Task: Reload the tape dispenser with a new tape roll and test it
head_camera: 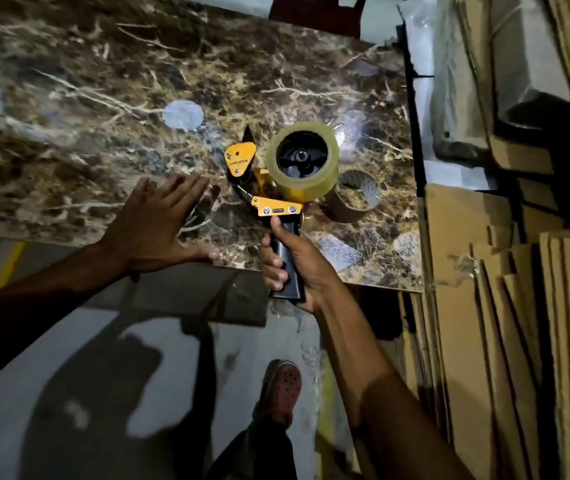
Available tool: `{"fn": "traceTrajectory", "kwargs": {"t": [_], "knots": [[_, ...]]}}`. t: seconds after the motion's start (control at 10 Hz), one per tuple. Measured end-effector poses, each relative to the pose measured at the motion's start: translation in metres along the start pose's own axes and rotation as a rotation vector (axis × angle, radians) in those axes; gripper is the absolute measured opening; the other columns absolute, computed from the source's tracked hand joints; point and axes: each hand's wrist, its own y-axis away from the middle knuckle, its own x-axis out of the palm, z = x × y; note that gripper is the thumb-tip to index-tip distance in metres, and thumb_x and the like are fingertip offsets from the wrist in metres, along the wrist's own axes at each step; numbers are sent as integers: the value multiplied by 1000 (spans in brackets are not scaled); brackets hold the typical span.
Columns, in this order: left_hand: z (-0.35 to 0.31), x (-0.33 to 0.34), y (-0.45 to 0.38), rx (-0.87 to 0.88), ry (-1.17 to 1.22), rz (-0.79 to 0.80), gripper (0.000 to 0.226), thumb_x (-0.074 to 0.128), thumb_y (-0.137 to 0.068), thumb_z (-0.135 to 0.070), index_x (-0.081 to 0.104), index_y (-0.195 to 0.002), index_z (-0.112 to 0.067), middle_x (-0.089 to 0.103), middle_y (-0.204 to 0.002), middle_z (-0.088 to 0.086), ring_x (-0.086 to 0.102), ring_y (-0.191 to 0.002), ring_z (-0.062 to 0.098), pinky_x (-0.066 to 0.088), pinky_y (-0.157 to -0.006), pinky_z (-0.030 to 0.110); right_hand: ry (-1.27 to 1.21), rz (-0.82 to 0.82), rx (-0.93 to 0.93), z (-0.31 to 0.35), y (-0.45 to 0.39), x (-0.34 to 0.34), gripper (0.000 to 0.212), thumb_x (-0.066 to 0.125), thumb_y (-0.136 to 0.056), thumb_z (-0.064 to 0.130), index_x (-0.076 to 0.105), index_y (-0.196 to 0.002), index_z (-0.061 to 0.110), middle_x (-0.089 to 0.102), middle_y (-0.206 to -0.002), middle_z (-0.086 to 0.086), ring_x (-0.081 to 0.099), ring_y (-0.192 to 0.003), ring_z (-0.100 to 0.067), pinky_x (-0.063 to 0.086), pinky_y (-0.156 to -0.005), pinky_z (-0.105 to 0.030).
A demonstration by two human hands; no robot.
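Observation:
My right hand [297, 261] grips the black handle of a yellow tape dispenser [269, 188], held over the marbled table [103, 98]. A roll of clear tape [306, 181] sits on the dispenser's black hub. The dispenser's yellow front flap and dark blade point left toward my left hand [158, 223]. That hand is flat and spread, fingers apart, pressing near the table's front edge just left of the dispenser's nose. An empty brown cardboard core [354, 199] lies on the table just right of the dispenser.
Flattened cardboard boxes [519, 323] are stacked along the right side. A box wrapped in plastic [463, 81] stands at the back right. Shiny patches of clear tape [183, 114] are stuck on the tabletop. My foot in a red clog [281, 389] is on the grey floor below.

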Motion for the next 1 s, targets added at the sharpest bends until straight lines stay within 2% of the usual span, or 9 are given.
{"fn": "traceTrajectory", "kwargs": {"t": [0.2,0.3,0.4,0.5,0.6,0.7,0.8,0.9,1.0], "knots": [[-3,2,-11,-81,73,-24,133,30,-71,-107,2,-174,-29,5,-183,-7,15,-169,27,13,-131,65,42,-70,55,14,-21,-3,43,49,-105,47,57,-80,13,56,-54,1,55,-37,-10,45,-38,-22],[-5,5,-13,-98,68,-41,135,20,-69,-110,5,-174,-27,7,-183,-5,15,-169,27,12,-132,64,92,-149,41,20,-20,4,42,57,-103,44,63,-84,7,69,-65,-10,71,-51,-20,61,-50,-31],[-5,9,-13,-96,55,-74,134,16,-70,-110,8,-174,-25,9,-183,-3,16,-169,28,12,-132,63,316,-351,-57,18,-21,7,40,69,-97,41,64,-91,2,72,-69,-16,72,-54,-26,62,-54,-34],[-5,10,-14,-94,54,-93,133,18,-72,-109,10,-174,-24,11,-182,-2,17,-168,30,12,-131,64,488,-534,-154,10,-29,5,48,73,-87,60,69,-84,12,72,-76,-20,72,-67,-36,64,-68,-46],[-6,11,-14,-111,65,-85,132,20,-72,-109,10,-174,-26,10,-182,-3,14,-169,28,11,-132,64,692,-589,-166,13,-35,7,51,66,-84,72,69,-81,20,70,-77,-4,69,-78,-28,55,-73,-39],[-11,3,-17,-136,89,-47,130,23,-73,-108,10,-174,-28,12,-182,-2,15,-169,30,12,-132,64,1004,-627,-121,27,-28,7,57,53,-91,74,55,-71,21,62,-74,-5,61,-77,-27,37,-63,-35],[-23,-11,-16,-157,135,-35,121,21,-78,-105,4,-174,-33,10,-182,-3,13,-169,30,11,-134,62,1323,-783,-248,36,-11,2,60,46,-90,80,58,-89,21,71,-96,-11,67,-97,-39,44,-70,-39],[-37,-44,-21,-205,192,-50,116,22,-81,-102,2,-173,-35,4,-182,-7,4,-170,25,5,-136,59,1407,-844,-465,67,8,9,72,53,-93,69,47,-141,17,60,-137,-13,56,-127,-38,48,-94,-45],[-54,-81,-27,-214,197,-89,116,20,-81,-103,-3,-173,-36,-7,-182,-10,-6,-170,22,1,-136,58,1561,-711,-576,108,18,21,91,50,-90,70,21,-164,23,28,-169,-12,29,-153,-37,33,-118,-55]]}}
